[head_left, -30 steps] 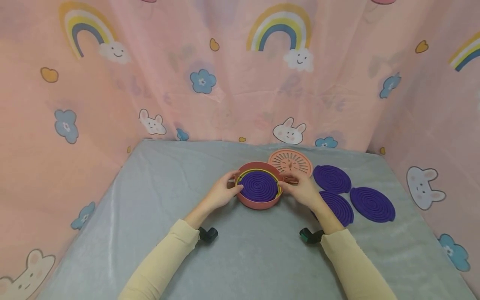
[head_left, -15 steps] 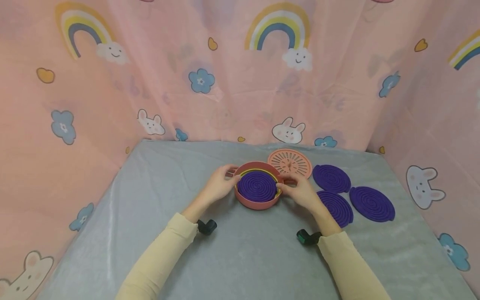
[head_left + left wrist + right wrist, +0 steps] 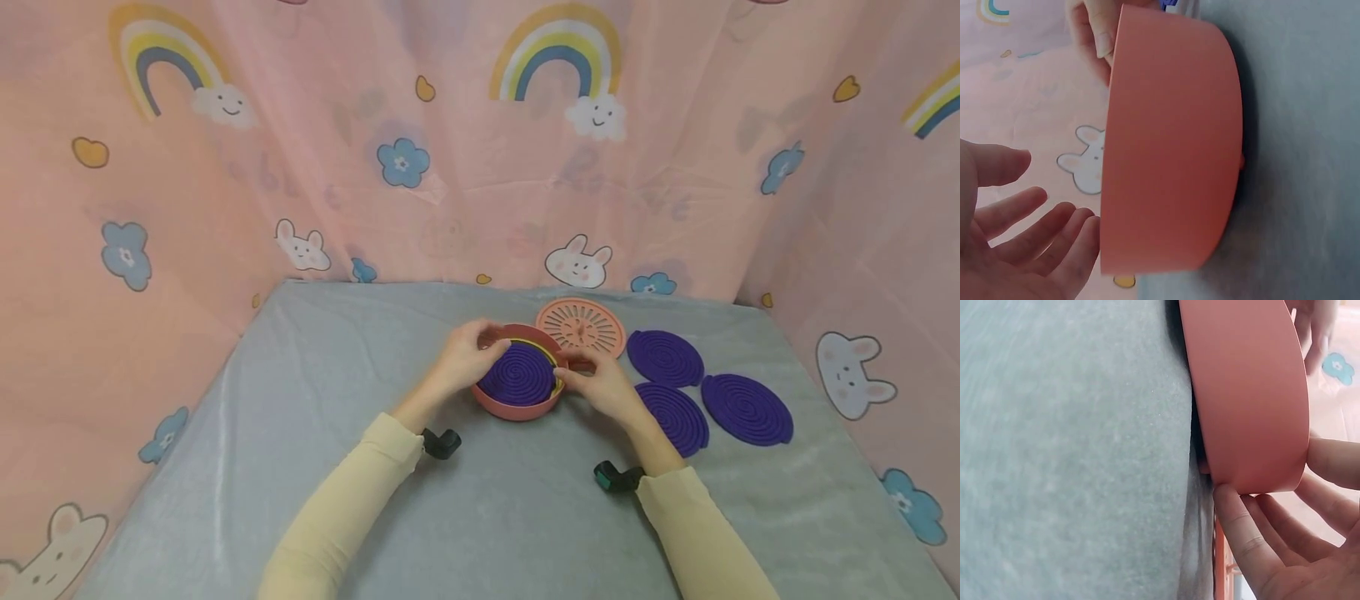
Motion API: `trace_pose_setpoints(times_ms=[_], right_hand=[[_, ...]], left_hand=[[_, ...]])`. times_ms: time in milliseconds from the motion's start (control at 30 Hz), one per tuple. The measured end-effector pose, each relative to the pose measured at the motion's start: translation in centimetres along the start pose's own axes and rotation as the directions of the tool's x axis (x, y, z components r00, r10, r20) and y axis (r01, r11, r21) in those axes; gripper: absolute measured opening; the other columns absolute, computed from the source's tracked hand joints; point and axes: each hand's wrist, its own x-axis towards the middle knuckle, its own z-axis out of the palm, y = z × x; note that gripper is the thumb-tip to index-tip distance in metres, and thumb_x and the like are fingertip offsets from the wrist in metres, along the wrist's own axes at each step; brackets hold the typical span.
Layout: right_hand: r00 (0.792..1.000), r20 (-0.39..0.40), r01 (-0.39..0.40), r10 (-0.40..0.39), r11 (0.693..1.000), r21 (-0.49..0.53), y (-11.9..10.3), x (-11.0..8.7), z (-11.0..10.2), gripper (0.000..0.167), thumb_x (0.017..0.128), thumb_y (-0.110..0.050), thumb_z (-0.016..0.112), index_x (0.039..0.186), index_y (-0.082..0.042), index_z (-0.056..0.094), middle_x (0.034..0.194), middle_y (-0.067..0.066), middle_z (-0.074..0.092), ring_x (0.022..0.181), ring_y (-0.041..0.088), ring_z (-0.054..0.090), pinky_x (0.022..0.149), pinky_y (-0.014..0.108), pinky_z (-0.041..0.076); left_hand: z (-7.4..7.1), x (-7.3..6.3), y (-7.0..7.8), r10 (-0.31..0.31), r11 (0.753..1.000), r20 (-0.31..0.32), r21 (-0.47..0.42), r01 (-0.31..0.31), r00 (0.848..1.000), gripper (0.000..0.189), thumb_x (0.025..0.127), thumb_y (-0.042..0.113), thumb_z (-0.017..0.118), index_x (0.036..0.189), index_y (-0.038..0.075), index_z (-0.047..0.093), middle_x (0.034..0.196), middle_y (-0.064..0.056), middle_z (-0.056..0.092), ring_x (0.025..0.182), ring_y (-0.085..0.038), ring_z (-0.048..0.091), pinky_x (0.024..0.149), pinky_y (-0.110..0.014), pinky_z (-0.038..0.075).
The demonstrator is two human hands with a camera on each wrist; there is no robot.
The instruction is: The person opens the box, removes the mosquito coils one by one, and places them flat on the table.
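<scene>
Reddish round shallow smooth-walled dish (image 3: 517,412) is sitting mid-frame on the grey-blue cloth-covered desk (image 3: 510,525), holding a purple flat spiral-ridged disc (image 3: 517,372); a thin yellow ring (image 3: 536,341) is showing along the disc's upper and right edge. Right hand (image 3: 604,383) is pinching the dish's right wall, grip clamped on it, thumb at the rim, fingers on the outside. Left hand (image 3: 467,357) is hovering at the dish's upper-left rim, grip apart, fingers loosely spread in the left wrist view; cannot tell if a fingertip is touching. Salmon round slotted plate (image 3: 570,321) is lying just behind the dish, upper right of centre. Three more purple spiral discs (image 3: 747,409) are lying right of centre, one partly hidden behind the right forearm.
</scene>
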Motion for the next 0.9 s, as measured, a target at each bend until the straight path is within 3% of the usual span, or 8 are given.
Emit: trace_pose_setpoints(times_ms=[300, 700, 900], right_hand=[[1.0, -0.002, -0.008, 0.008, 1.0, 0.002, -0.2, -0.1, 0.0, 0.046, 0.099, -0.028, 0.07, 0.136, -0.002, 0.061, 0.134, 0.019, 0.062, 0.124, 0.038, 0.059, 0.102, 0.056, 0.047], [1.0, -0.002, 0.005, -0.005, 1.0, -0.006, -0.3, -0.2, 0.0, 0.044, 0.099, -0.025, 0.07, 0.134, -0.001, 0.062, 0.133, 0.019, 0.063, 0.123, 0.039, 0.059, 0.1, 0.056, 0.048], [1.0, 0.002, 0.011, -0.011, 1.0, 0.0, -0.2, -0.1, 0.0, 0.045, 0.098, -0.027, 0.07, 0.135, -0.002, 0.062, 0.134, 0.018, 0.062, 0.123, 0.038, 0.059, 0.1, 0.056, 0.048]], left_hand=[[2.2, 1.3, 0.4, -0.07, 0.997, 0.12, 0.021, 0.068, 0.99, 0.044, 0.102, 0.032, 0.064, 0.138, 0.009, 0.06, 0.135, -0.013, 0.063, 0.124, -0.028, 0.06, 0.102, -0.044, 0.049], [2.9, 2.3, 0.1, -0.154, 0.984, 0.161, 0.113, 0.137, 0.975, 0.05, 0.1, 0.033, 0.066, 0.141, 0.007, 0.057, 0.14, -0.014, 0.06, 0.132, -0.031, 0.053, 0.108, -0.048, 0.044], [2.9, 2.5, 0.3, -0.17, 0.975, 0.181, 0.173, 0.139, 0.969, 0.052, 0.097, 0.031, 0.07, 0.142, 0.009, 0.056, 0.139, -0.013, 0.06, 0.13, -0.03, 0.055, 0.107, -0.048, 0.045]])
